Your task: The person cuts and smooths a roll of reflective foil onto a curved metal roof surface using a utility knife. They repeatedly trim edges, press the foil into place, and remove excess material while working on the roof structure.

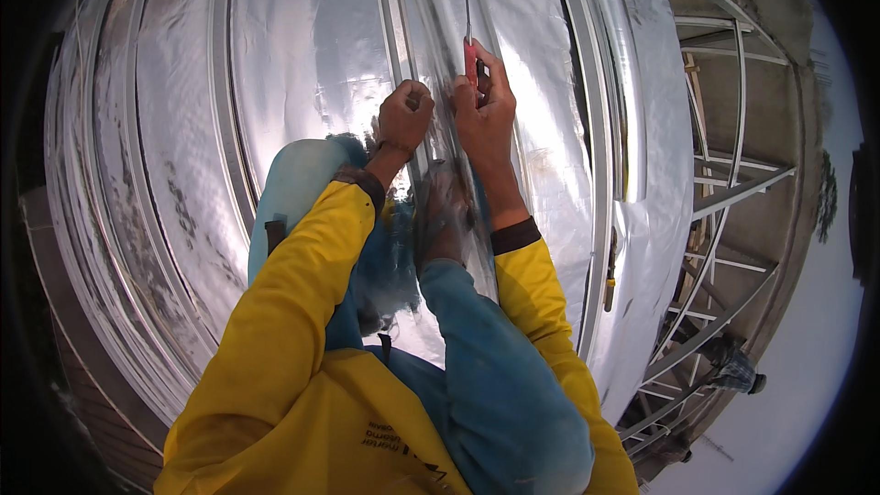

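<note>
My right hand (pixel 486 115) grips a red-handled knife (pixel 471 64), its thin pointed blade aimed away from me. Close to its left, my left hand (pixel 405 116) is closed with the fingers curled in. Whatever those fingers may pinch is hidden. Both hands are over shiny silver foil sheeting (pixel 302 46), beside a pale metal batten (pixel 390 23) that runs away from me. Between my forearms, a bare foot (pixel 446 206) rests on the foil, below a blue trouser leg.
More metal battens (pixel 223 64) cross the foil on both sides. At right, a narrow tool with a yellow end (pixel 610 280) lies along a batten. Beyond the foil's right edge stands open steel framing (pixel 733 197), with another person (pixel 733 368) lower down among it.
</note>
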`<state>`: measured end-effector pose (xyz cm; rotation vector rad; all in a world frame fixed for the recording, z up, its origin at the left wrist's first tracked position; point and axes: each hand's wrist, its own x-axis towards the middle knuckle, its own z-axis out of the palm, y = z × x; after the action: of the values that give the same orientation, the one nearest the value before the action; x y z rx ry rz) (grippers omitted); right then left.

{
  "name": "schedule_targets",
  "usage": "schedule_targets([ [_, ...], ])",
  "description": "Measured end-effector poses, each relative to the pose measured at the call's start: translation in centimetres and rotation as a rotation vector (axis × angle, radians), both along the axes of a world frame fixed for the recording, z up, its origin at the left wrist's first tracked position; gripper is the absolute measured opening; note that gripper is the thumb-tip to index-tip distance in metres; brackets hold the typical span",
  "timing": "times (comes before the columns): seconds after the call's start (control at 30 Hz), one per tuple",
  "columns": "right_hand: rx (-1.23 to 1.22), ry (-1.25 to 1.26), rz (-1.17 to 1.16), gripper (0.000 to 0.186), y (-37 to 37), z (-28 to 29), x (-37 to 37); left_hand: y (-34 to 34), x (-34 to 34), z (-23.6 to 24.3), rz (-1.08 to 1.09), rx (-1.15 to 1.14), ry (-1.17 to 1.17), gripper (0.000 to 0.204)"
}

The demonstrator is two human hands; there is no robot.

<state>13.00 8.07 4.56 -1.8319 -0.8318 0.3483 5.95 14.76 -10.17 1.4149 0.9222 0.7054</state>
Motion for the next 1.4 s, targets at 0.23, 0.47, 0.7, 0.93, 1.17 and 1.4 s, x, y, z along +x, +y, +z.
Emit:
schedule_targets([
  [0.23, -0.353, 0.096, 0.027, 0.046, -2.0, 0.9, 0.5, 0.3, 0.3, 0.4, -0.044, -0.077, 0.074, 0.018],
  [0.47, -0.483, 0.216, 0.049, 0.047, -4.4, -1.6, -0.3, 0.9, 1.5, 2.0, -0.048, -0.065, 0.138, 0.022],
  [0.7, -0.630, 0.420, 0.032, 0.049, -0.7, 0.8, 0.6, 1.0, 1.1, 1.4, -0.079, 0.007, 0.166, 0.016],
  [0.93, -0.405, -0.189, 0.049, 0.044, 0.2, -5.4, 0.2, 1.4, 0.9, 0.5, -0.083, 0.015, 0.123, 0.017],
  [1.17, -0.341, -0.104, -0.015, 0.040, -0.9, -1.4, 0.1, 0.7, 1.2, -0.1, 0.000, -0.030, 0.089, 0.014],
  [1.4, -0.382, -0.103, 0.162, 0.039, -3.1, -3.0, 0.3, 0.6, 1.4, -1.0, -0.010, -0.110, 0.017, 0.012],
])
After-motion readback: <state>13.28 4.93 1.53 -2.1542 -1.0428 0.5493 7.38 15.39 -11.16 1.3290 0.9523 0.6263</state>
